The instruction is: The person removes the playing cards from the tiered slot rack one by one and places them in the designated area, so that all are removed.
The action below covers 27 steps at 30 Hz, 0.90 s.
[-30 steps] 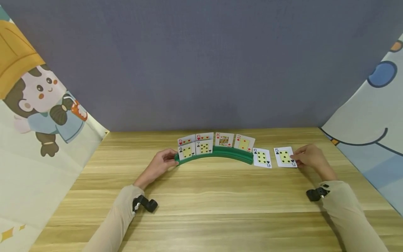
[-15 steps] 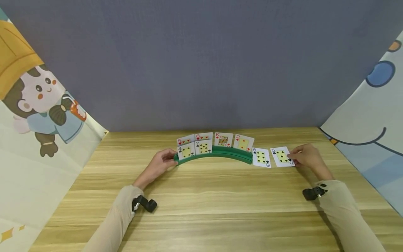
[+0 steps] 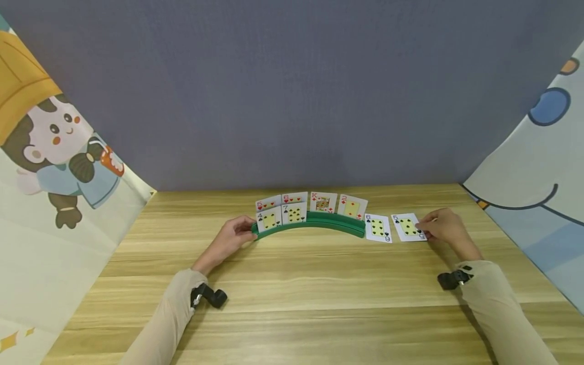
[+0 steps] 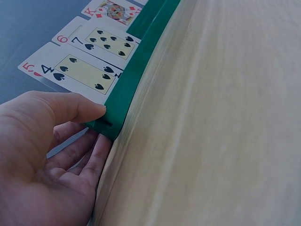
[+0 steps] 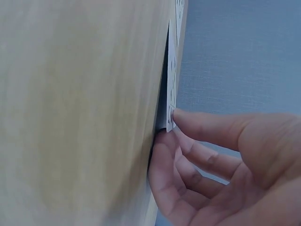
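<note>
Five of spades [image 3: 407,227], right of the six of spades [image 3: 378,228], is pinched by my right hand [image 3: 444,226]; my left hand [image 3: 231,237] grips the green rack's left end, the green rack [image 3: 330,220] curving rightward.

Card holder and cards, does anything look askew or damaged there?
I see no damage. The six of spades looks out of place: it lies outside the green card holder, by its right end, while six other cards stand in it. The five of spades is also out, tilted, but the right hand pinches it.
</note>
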{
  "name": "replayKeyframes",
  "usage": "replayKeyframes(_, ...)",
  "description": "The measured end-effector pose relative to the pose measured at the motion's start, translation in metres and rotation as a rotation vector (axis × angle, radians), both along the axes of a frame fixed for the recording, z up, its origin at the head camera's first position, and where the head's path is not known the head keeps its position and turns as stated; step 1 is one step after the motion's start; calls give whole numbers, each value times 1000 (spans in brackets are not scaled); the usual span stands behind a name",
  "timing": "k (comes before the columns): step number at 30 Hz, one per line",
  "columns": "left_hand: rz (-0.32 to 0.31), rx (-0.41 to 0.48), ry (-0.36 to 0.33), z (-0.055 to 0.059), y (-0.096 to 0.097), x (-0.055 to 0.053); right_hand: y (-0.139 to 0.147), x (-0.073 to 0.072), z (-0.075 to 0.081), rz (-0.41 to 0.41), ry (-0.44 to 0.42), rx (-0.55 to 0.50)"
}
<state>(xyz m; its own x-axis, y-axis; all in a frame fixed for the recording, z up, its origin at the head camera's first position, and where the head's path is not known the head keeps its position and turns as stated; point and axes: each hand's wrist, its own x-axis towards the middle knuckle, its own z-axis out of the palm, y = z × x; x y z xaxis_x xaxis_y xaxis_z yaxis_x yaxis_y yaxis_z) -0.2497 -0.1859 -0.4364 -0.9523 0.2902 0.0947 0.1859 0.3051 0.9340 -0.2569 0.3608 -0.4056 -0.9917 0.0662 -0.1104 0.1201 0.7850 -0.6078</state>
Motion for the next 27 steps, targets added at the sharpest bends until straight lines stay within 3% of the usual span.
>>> replayKeyframes(6, 4, 7, -1, 0, 1, 0, -1, 0, 3, -15, 9, 12)
replayKeyframes(13, 3, 7, 2, -1, 1, -1, -7, 3, 12, 16, 93, 42)
replayKeyframes(18, 5, 3, 5, 0, 1, 0, -16, 7, 20, 57, 169, -17)
replayKeyframes(27, 14, 3, 11, 0, 2, -1, -35, 14, 37, 119, 217, -183)
